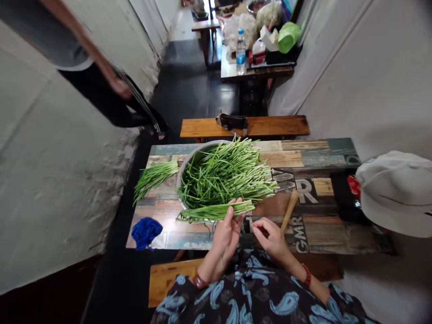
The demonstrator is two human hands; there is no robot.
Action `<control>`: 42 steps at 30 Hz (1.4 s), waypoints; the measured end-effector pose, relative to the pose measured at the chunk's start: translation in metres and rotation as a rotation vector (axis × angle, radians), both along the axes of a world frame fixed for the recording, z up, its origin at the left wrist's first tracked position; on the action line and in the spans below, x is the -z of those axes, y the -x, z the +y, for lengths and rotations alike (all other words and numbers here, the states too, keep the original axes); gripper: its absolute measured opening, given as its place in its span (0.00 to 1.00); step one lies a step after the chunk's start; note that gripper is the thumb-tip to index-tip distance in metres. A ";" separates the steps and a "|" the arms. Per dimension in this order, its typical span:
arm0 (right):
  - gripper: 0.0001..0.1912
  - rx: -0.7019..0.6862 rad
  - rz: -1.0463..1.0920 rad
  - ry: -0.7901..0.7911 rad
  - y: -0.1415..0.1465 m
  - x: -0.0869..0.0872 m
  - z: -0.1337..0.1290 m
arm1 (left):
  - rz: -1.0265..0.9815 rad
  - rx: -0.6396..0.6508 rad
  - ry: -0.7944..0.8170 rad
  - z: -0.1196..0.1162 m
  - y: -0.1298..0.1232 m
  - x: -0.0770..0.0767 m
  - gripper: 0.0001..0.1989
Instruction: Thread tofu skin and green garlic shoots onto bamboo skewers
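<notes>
My left hand (227, 236) is closed around a small bunch of garlic chives (216, 211), pale cut ends to the right, at the near edge of a big round basin (182, 175). Loose garlic chives (226, 173) heap above the basin's rim, their stems pointing right. Thumb and fingertips meet on my right hand (270, 238), just right of the bunch; whatever they pinch is too small to make out. A sheaf of thin tan strips or sticks (289, 210) shows directly behind that hand; whether it is held or lying there I cannot tell. Another chive bunch (157, 176) lies left of the basin.
A blue cloth (146, 231) rests on the table's (324, 225) near left corner. At the right end is a white cap (394, 193). Beyond stands a bench (276, 126) with a dark bag (233, 121). A person (97, 67) is at the left; a bottle (240, 51) tops the farther table.
</notes>
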State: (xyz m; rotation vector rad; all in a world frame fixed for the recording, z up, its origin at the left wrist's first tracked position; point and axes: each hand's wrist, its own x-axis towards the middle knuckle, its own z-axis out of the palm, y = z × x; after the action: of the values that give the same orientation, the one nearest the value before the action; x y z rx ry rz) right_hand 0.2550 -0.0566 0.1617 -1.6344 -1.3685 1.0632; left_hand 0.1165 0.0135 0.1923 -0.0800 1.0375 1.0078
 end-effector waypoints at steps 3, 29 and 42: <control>0.09 0.005 0.010 0.061 0.000 0.029 -0.008 | 0.011 0.027 0.063 -0.009 0.004 0.031 0.22; 0.12 0.151 0.126 -0.469 0.006 0.139 -0.047 | 0.109 0.077 -0.532 -0.077 -0.042 0.114 0.07; 0.14 0.148 0.034 -0.535 0.006 0.141 -0.049 | 0.114 0.170 -0.683 -0.087 -0.041 0.123 0.16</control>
State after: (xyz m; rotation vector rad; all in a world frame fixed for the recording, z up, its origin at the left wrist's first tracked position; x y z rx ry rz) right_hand 0.2488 -0.1052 0.0209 -1.2875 -1.3408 0.5680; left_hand 0.1580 -0.0733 0.0697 0.6206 0.7399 1.1696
